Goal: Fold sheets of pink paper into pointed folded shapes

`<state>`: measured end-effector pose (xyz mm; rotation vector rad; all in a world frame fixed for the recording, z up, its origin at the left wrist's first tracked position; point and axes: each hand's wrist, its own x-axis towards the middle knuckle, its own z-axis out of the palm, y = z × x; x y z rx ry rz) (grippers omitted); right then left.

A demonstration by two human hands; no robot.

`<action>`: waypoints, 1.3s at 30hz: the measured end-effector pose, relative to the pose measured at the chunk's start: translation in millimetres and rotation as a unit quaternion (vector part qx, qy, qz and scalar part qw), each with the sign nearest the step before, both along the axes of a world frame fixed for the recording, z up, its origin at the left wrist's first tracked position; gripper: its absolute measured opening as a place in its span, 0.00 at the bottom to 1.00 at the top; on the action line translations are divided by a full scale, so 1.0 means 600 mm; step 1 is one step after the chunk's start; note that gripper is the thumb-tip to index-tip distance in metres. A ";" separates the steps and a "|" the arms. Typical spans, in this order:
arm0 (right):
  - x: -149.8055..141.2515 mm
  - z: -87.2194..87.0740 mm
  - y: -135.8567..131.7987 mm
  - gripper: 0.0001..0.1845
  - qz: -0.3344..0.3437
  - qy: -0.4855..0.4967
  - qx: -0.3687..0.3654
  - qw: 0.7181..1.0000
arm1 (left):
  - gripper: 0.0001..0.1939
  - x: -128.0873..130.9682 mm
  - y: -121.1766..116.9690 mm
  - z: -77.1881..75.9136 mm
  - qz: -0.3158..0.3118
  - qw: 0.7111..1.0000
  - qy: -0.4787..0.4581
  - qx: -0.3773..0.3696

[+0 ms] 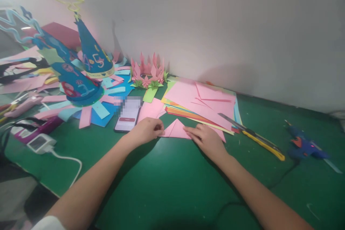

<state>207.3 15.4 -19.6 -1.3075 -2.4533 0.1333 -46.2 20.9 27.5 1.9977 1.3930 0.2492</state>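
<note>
A folded sheet of pink paper (pixel 176 129) lies on the green table with its peak pointing away from me. At its left corner, my left hand (pixel 147 129) is closed, with thumb and fingertips pinching the edge. My right hand (pixel 208 139) has its thumb and forefinger closed on the right side of the fold. More pink paper (pixel 151 108) lies just behind my left hand. Beyond my right hand is a stack of coloured paper (pixel 185 93), mostly pink on top. A yellow cutter knife (pixel 262 143) rests with its blade over the stack's right corner.
A phone (pixel 128 115) lies left of my left hand. Behind it stand a pink paper crown (pixel 147 73) and blue cone hats (pixel 93 52). A blue glue gun (pixel 307 147) with a cord sits far right. A white charger (pixel 41 143) and cable lie at left.
</note>
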 end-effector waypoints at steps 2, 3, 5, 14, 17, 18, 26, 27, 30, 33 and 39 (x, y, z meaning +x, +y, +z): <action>0.000 -0.001 0.000 0.22 -0.001 -0.001 -0.004 1.000 | 0.04 -0.004 0.000 0.002 0.001 1.000 -0.011 -0.012; 0.000 -0.001 0.000 0.22 -0.003 -0.002 -0.007 1.000 | 0.03 -0.005 0.000 0.002 0.001 1.000 -0.010 -0.008; -0.001 0.000 0.000 0.22 -0.004 0.000 -0.013 1.000 | 0.02 -0.003 -0.001 0.001 -0.001 1.000 0.001 0.004; -0.001 0.001 0.000 0.22 -0.012 -0.001 -0.015 1.000 | 0.05 0.006 -0.009 -0.005 -0.008 0.995 0.076 0.064; 0.001 0.000 0.000 0.21 -0.010 -0.008 -0.023 1.000 | 0.05 0.001 -0.006 -0.005 -0.029 0.994 0.064 0.078; 0.001 0.000 0.000 0.21 -0.008 -0.010 -0.027 1.000 | 0.05 -0.001 -0.004 -0.005 -0.036 0.995 0.055 0.077; 0.001 0.004 -0.001 0.17 -0.007 -0.020 -0.045 0.999 | 0.05 -0.004 0.004 -0.005 -0.039 0.997 0.026 0.062; 0.001 0.004 -0.002 0.17 -0.008 -0.023 -0.044 0.999 | 0.04 0.000 0.003 -0.007 -0.034 0.996 0.029 0.075; 0.000 0.005 -0.002 0.17 -0.004 -0.031 -0.042 0.999 | 0.03 0.015 -0.001 -0.016 -0.040 0.990 -0.006 0.133; 0.000 0.009 -0.002 0.17 0.006 -0.033 -0.049 0.998 | 0.11 0.030 -0.006 -0.024 -0.109 0.976 -0.074 0.174; 0.012 0.024 0.000 0.20 0.038 -0.006 -0.108 0.993 | 0.15 0.036 -0.008 -0.028 -0.133 0.973 -0.081 0.170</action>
